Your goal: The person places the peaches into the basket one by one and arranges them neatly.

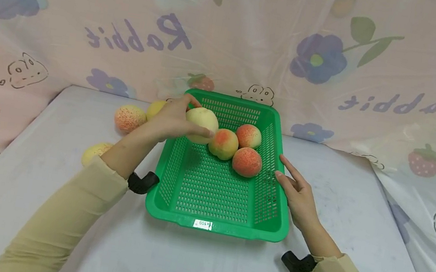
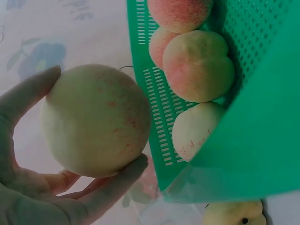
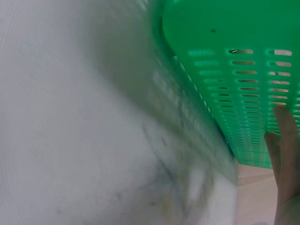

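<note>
My left hand [image 1: 175,120] grips a pale cream peach [image 1: 202,119] above the far left part of a green plastic basket [image 1: 214,226]. In the left wrist view, thumb and fingertips span the sides of this peach [image 2: 96,119], which has faint red flecks. Three red-and-yellow peaches are inside the basket: one yellow-red [image 1: 223,144], one at the back [image 1: 249,136] and one redder [image 1: 247,162]. Another pale peach [image 2: 197,129] lies in the basket, hidden in the head view. My right hand [image 1: 300,194] holds the basket's right rim, thumb over it, other fingers [image 3: 287,145] against the outer wall.
Left of the basket, a speckled peach [image 1: 130,118], a yellow one [image 1: 156,108] partly behind my left hand, and another yellow one [image 1: 95,153] partly behind my forearm sit on the white table [image 1: 197,266]. A printed curtain [image 1: 235,29] hangs behind.
</note>
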